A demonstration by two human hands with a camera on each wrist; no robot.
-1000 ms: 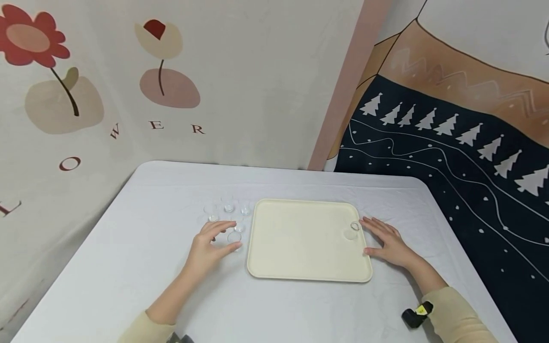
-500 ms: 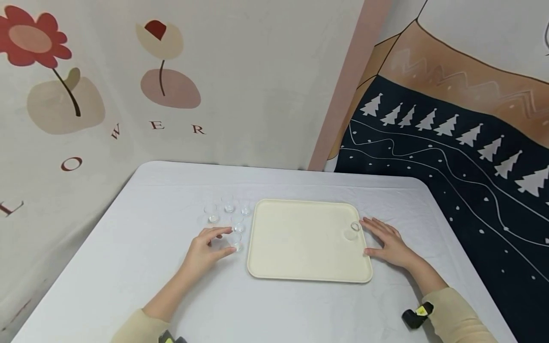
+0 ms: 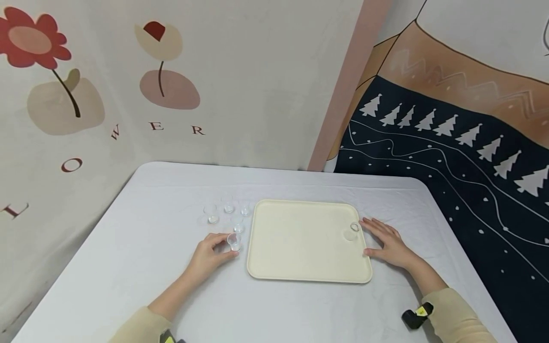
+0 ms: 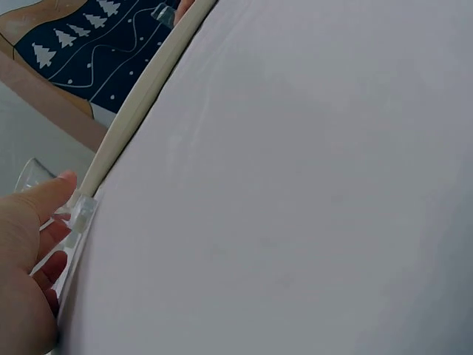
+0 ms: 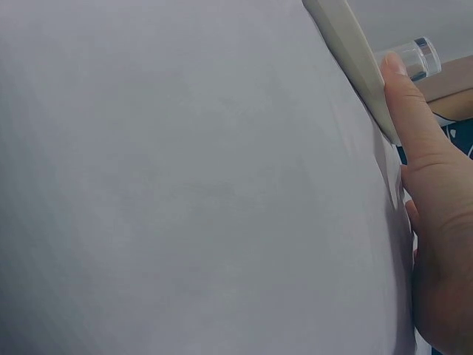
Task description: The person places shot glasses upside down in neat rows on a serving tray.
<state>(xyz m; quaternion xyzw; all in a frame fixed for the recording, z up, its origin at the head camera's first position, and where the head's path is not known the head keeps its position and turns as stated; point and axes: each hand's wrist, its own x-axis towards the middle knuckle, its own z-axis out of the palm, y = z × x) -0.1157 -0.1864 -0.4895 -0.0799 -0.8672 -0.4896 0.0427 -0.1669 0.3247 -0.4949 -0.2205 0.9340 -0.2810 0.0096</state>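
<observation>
My left hand (image 3: 210, 252) pinches a small clear cup (image 3: 234, 241) between thumb and fingers, just left of the cream tray (image 3: 300, 277). In the left wrist view my thumb lies across this cup (image 4: 85, 213). Several similar clear cups, among them a cup (image 3: 238, 225) just behind, stand on the white cloth. My right hand (image 3: 388, 243) rests by the tray's right edge, fingers spread and thumb at the rim. Inside that edge another clear cup (image 3: 350, 232) appears to stand upside down on the tray; it also shows beyond my thumb in the right wrist view.
The white-covered table (image 3: 279, 314) extends around the tray. At its back hangs a pale curtain (image 3: 257, 95) with flower prints, and on the right a dark cloth (image 3: 429, 152) with white trees. A black wrist device (image 3: 416, 317) sits at the right sleeve.
My left hand has moved slightly nearer me, and its parted fingers have closed on the nearest cup. The right hand and the tray stay where they were.
</observation>
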